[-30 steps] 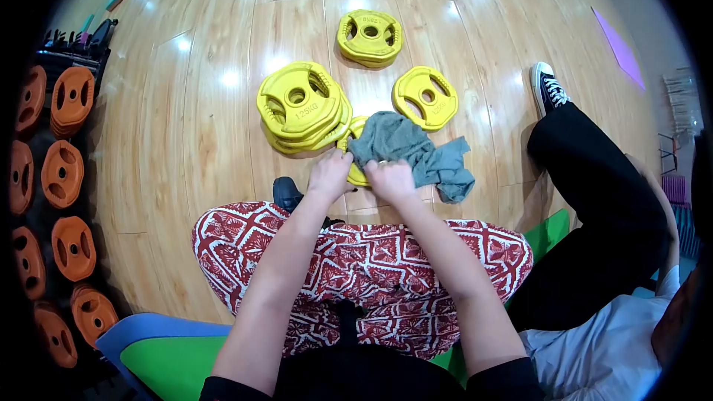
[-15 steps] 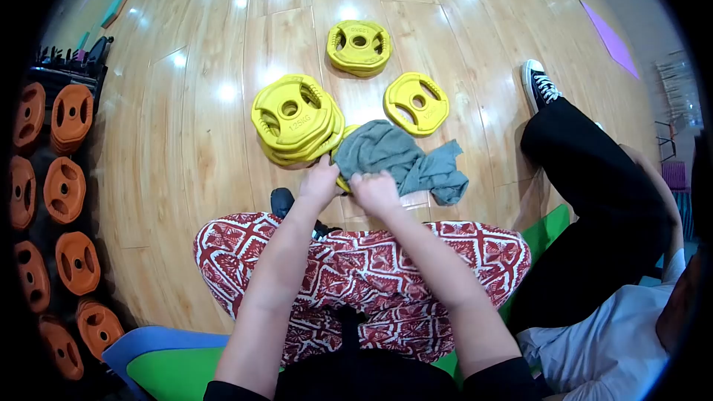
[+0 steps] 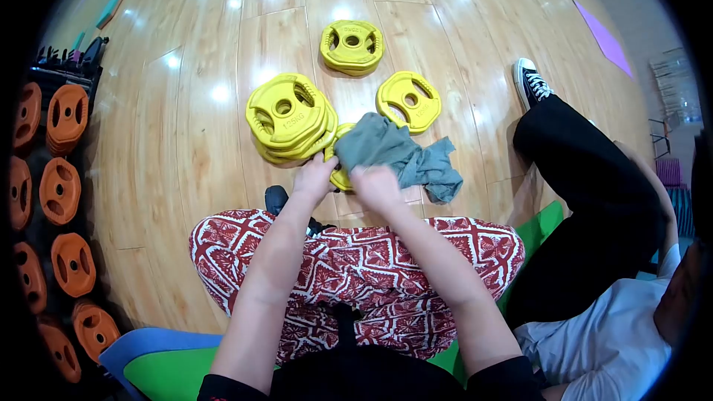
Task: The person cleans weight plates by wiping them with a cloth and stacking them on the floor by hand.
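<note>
My left hand (image 3: 315,177) is closed on the near-left edge of a yellow weight plate (image 3: 341,180), which is largely hidden under a grey-green cloth (image 3: 382,147). With fingers curled, my right hand (image 3: 376,186) grips the cloth against that plate; its fingertips are hidden and slightly blurred. The cloth's loose end hangs to the right. Touching or very near the held plate on the left is a stack of yellow weight plates (image 3: 294,132), the top one marked 1.25KG.
Another yellow stack (image 3: 352,65) lies farther out, and a yellow plate (image 3: 420,113) rests right of it. Orange plates (image 3: 75,265) fill a rack at left. On the right sits another person, a black-trousered leg (image 3: 587,167) stretched forward. A green mat (image 3: 174,371) lies beneath me.
My right hand has shifted slightly right with the cloth, and more of the yellow plate shows between my hands. My left hand keeps its hold. The whole view has shifted a little.
</note>
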The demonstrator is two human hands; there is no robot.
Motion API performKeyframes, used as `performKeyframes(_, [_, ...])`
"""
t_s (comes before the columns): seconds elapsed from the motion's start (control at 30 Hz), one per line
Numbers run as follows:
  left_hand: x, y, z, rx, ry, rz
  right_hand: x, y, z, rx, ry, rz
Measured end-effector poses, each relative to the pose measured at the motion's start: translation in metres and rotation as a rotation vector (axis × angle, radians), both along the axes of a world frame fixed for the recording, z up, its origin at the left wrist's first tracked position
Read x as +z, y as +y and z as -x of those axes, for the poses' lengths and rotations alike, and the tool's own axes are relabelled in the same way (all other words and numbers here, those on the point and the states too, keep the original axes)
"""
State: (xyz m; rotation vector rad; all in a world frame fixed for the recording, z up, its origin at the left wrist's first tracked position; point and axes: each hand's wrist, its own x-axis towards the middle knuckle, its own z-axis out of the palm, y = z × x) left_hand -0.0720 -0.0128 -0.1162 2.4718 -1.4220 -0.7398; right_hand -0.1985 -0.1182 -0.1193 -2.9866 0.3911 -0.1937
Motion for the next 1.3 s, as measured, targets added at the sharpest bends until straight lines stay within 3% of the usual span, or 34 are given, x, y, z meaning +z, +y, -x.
performKeyframes(0.17, [-0.003, 0.003, 0.003, 0.01, -0.069, -0.02, -0.013, -0.011, 0.01, -0.055, 0.194, 0.072])
performKeyframes(0.3, [0.003, 0.003, 0.004, -0.005, -0.092, 0.013, 0.004, -0.067, 0.03, -0.473, 0.528, 0.12])
performKeyframes(0.37, [0.002, 0.001, 0.004, 0.0, -0.067, -0.038, 0.0, -0.088, 0.044, -0.754, 0.343, 0.108])
performKeyframes(0.4, [0.002, 0.001, 0.004, 0.0, -0.065, -0.038, 0.006, -0.087, 0.04, -0.755, 0.345, 0.109])
performKeyframes(0.47, [0.004, 0.0, 0.002, -0.004, -0.047, -0.043, 0.031, -0.075, 0.024, -0.69, 0.241, 0.082])
performKeyframes(0.53, [0.004, 0.0, 0.0, -0.005, -0.028, -0.042, 0.043, -0.042, 0.01, -0.362, 0.15, -0.017])
performKeyframes(0.6, [-0.001, -0.001, -0.001, -0.003, -0.013, -0.05, 0.028, -0.003, 0.005, -0.058, 0.158, 0.001])
performKeyframes(0.7, [-0.011, 0.005, -0.001, 0.006, -0.057, 0.016, -0.004, 0.003, 0.01, 0.038, 0.086, -0.032])
performKeyframes(0.83, [-0.006, 0.004, 0.0, 0.021, -0.013, 0.038, 0.002, -0.049, 0.023, -0.296, 0.409, 0.065])
performKeyframes(0.87, [-0.007, 0.004, 0.001, 0.004, -0.027, 0.033, 0.0, -0.063, 0.032, -0.474, 0.498, 0.033])
performKeyframes(0.93, [-0.009, 0.003, -0.001, -0.004, -0.051, 0.057, 0.01, -0.085, 0.042, -0.731, 0.522, 0.009])
performKeyframes(1.0, [-0.009, 0.005, 0.001, -0.014, -0.065, 0.067, 0.017, -0.089, 0.04, -0.832, 0.318, -0.077])
performKeyframes(1.13, [-0.002, 0.0, 0.0, 0.015, -0.003, -0.004, 0.019, -0.039, 0.011, -0.414, -0.04, 0.014])
performKeyframes(1.17, [-0.001, 0.0, -0.001, 0.023, 0.027, -0.026, 0.023, -0.02, 0.004, -0.309, -0.001, -0.184])
performKeyframes(1.27, [-0.002, 0.001, 0.0, -0.002, -0.015, -0.018, -0.003, 0.019, -0.004, 0.082, 0.077, -0.162])
performKeyframes(1.3, [-0.003, 0.0, 0.0, 0.002, -0.036, -0.007, -0.001, 0.019, -0.006, 0.081, 0.122, -0.154])
